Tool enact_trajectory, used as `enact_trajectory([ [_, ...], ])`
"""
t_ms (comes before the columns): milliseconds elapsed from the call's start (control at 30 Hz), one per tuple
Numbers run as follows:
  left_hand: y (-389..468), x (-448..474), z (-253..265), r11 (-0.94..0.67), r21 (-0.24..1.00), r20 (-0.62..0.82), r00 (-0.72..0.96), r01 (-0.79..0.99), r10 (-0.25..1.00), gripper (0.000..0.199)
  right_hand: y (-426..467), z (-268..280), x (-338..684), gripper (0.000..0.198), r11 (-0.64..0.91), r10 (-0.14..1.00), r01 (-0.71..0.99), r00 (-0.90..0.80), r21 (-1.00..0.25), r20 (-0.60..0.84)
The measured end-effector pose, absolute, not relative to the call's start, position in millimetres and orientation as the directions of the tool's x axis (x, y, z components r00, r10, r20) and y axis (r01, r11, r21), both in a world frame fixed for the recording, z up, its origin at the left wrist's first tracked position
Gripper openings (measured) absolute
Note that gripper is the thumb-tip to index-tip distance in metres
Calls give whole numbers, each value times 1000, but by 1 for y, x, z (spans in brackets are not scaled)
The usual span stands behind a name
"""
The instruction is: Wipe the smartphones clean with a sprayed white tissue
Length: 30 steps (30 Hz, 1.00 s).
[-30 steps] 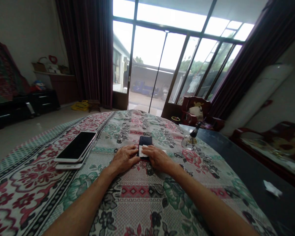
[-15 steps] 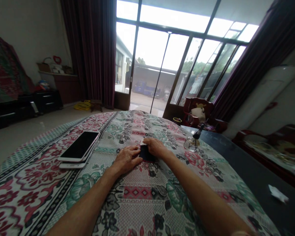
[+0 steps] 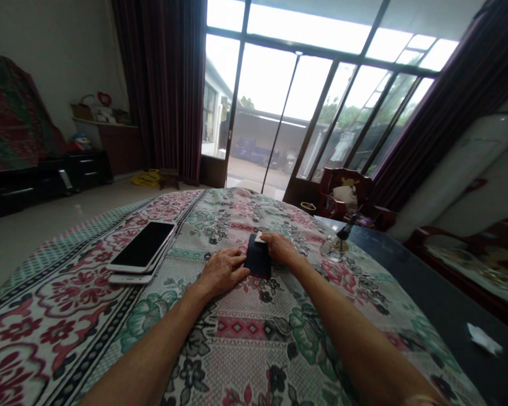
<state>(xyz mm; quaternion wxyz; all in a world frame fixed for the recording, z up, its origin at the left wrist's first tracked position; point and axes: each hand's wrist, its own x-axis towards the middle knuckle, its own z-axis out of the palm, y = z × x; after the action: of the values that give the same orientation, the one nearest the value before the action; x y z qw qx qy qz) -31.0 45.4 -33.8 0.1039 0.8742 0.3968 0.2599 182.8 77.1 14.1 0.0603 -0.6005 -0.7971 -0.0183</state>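
A dark smartphone [image 3: 258,260] with a reddish lower edge lies flat on the patterned tablecloth [image 3: 245,361]. My left hand [image 3: 223,272] rests at its left side, thumb and fingers closed against that edge and holding it. Pinched in the fingers of my right hand [image 3: 281,250] is a small white tissue [image 3: 259,237], pressed on the phone's upper right part. To the left, a white phone with a black screen [image 3: 143,246] sits on top of another white phone [image 3: 131,278].
A clear glass bottle with a black top [image 3: 335,246] stands right of my right hand. Crumpled white paper [image 3: 485,339] lies on the dark table surface [image 3: 427,293] at the right. Beyond the table are a wooden chair [image 3: 342,192] and glass doors [image 3: 275,118].
My right hand has slid the tissue rightward across the phone, uncovering more of the dark screen. My left hand stays at the phone's left edge. The whole view has shifted slightly.
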Motion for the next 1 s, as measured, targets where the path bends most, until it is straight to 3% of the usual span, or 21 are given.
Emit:
enact_trajectory([
  [467, 48, -32, -35, -643, 431, 345, 543, 632, 765, 36, 25, 2, 173, 40, 551, 819, 832, -524, -67, 233],
  [733, 49, -35, -35, -656, 439, 328, 570, 614, 754, 45, -5, 7, 172, 44, 610, 787, 786, -584, -105, 201],
  [1000, 51, -35, -35, -690, 437, 374, 582, 577, 723, 33, -21, 5, 170, 49, 636, 766, 762, -606, -120, 213],
])
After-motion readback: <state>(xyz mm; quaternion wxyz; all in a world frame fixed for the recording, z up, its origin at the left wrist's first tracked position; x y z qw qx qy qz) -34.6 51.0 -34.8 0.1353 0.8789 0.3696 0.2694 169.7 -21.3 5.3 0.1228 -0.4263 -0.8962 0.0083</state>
